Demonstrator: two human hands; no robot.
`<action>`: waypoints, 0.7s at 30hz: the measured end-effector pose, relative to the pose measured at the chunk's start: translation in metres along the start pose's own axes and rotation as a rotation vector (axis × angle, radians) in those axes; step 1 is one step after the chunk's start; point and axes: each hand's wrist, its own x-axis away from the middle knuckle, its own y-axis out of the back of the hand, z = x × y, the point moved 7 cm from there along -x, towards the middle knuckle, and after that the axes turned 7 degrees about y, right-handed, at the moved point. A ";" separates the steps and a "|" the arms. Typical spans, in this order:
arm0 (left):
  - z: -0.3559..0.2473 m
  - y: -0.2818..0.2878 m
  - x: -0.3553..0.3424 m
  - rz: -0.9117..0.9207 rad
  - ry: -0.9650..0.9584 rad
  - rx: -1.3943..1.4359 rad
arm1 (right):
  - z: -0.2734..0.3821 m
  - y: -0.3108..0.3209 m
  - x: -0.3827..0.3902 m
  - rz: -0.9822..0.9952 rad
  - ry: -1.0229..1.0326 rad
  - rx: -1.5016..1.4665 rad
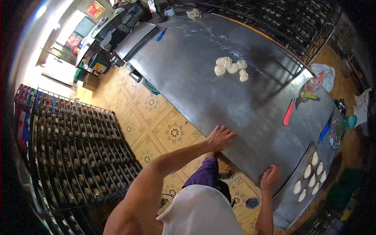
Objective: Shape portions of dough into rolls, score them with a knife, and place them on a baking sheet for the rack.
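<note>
My left hand (221,137) rests with fingers spread on the near edge of the steel table (180,78), holding nothing. Near the same edge, farther right, my right hand (269,176) is blurred with its fingers bent; I cannot tell whether it holds anything. Beside it at the lower right lies a metal tray (288,209) bearing several pale, elongated dough pieces (312,180). Toward the middle back sits a cluster of several dough lumps (231,67). A red-handled tool (288,111) and a blue-handled one (324,131) lie on the right; another blue tool (161,34) is at the far left.
A rack of laden trays (78,152) stands at my left on the tiled floor (149,125). Stacked sheets (135,39), a mug (169,11) and a phone on a stand (152,7) are at the back. Dark racks (282,23) run beyond the table; bags (325,74) sit right.
</note>
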 end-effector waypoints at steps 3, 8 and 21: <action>-0.023 0.013 -0.063 -0.187 0.088 -0.165 | 0.027 0.032 -0.077 -0.308 -0.054 0.257; -0.027 -0.003 -0.071 -0.163 0.403 0.154 | 0.022 0.019 -0.066 -0.339 -0.063 0.169; -0.014 -0.007 -0.097 -0.128 0.321 0.146 | 0.005 0.010 -0.078 -0.246 -0.073 0.081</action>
